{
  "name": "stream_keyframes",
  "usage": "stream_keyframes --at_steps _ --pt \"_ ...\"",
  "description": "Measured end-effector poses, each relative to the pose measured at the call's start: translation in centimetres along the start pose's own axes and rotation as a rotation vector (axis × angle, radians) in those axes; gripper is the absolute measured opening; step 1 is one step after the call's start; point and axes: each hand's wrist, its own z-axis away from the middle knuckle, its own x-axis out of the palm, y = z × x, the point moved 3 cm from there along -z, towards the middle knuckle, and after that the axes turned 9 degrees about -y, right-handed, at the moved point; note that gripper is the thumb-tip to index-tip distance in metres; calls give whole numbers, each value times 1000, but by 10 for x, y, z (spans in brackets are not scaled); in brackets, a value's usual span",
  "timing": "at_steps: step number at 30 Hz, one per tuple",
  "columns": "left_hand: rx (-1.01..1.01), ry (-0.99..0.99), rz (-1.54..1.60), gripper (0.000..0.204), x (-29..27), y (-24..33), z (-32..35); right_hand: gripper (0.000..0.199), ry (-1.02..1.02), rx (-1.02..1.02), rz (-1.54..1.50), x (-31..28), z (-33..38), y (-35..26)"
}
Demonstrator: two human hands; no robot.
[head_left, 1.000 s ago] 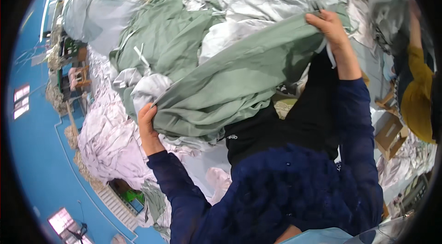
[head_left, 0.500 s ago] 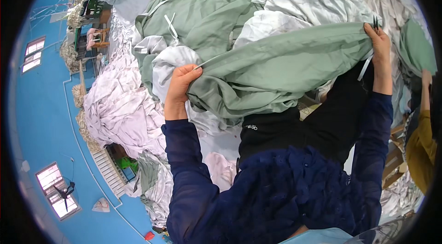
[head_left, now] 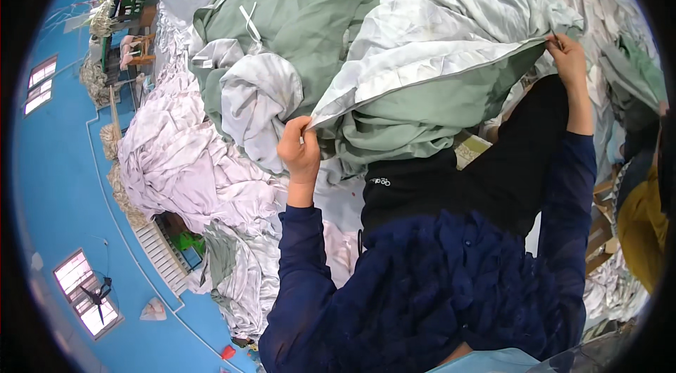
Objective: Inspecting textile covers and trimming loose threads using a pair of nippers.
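Observation:
A large cloth, sage green on one side and pale white-grey patterned on the other, is stretched across my lap. My left hand pinches one end of its edge. At the far right, my right hand grips the other end of that edge. A dark pointed tip, like thread snips, shows at the right fingers; most of it is hidden. Between my hands the edge runs fairly taut, with the pale side turned up above it and green folds hanging below.
Heaped green fabric with white ties lies ahead. Pinkish-white fabric is piled at left, beside a blue floor. A person in a mustard garment is at the right edge, near green cloth.
The cloth's edge has turned over, so its pale side now shows where green was. My left hand has moved slightly right and lower; my right hand has shifted slightly left.

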Motion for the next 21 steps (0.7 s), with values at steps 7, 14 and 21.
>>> stream_keyframes --at_steps 7,14,21 --pt "-62 -138 86 10 19 0 -6 19 125 -70 -314 37 34 -57" --pt "-84 -98 184 7 34 1 -10 44 -50 -518 -345 101 91 -200" --pt "-37 -46 219 16 42 7 -7 41 -18 -613 -208 124 92 -242"
